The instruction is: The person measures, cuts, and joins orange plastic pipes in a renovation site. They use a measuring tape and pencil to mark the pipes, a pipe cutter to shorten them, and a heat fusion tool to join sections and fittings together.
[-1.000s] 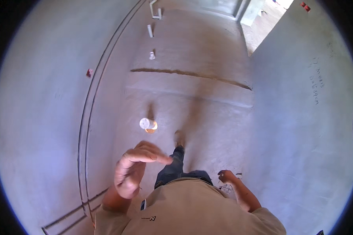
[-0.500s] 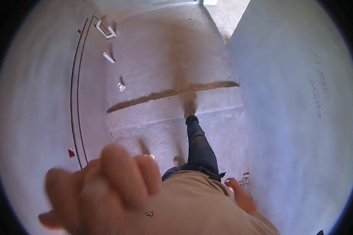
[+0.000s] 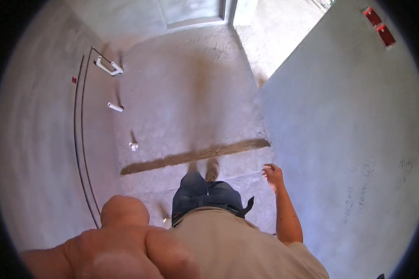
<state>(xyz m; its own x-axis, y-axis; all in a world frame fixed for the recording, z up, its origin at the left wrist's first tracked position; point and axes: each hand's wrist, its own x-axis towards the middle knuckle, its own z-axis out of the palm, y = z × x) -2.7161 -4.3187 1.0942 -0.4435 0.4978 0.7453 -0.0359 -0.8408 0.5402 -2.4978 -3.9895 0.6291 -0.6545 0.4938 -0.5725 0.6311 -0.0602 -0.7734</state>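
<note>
Can count two bare hands. At lower left, see the left hand point(image 3: 125, 242), large and close to the camera, with some parts folded; cannot tell from this side whether spread, pressed together or pinching anything. Farther right, over the floor point(image 3: 163, 116) near the right wall point(image 3: 330, 121), find the right hand point(image 3: 273, 175), with fingers bent; cannot tell whether fully pressed together or around something small. Just beside the left hand, between it and the one beige shirt point(image 3: 237, 246), spot one white stub point(image 3: 166, 222) on the floor, mostly hidden. Along the left side of the floor, count three white plumbing pieces, well apart from both hands: one U-shaped pipe point(image 3: 105, 69), one straight pipe stub point(image 3: 115, 107), one short fitting point(image 3: 133, 147). On the left wall point(image 3: 42, 139), make out two long dark lines point(image 3: 75, 116) and one small red box point(image 3: 74, 80); at upper right, two red boxes point(image 3: 385, 36) set end to end. Across the floor ahead of two shoes point(image 3: 212, 171), see one dark strip point(image 3: 237, 148).
</note>
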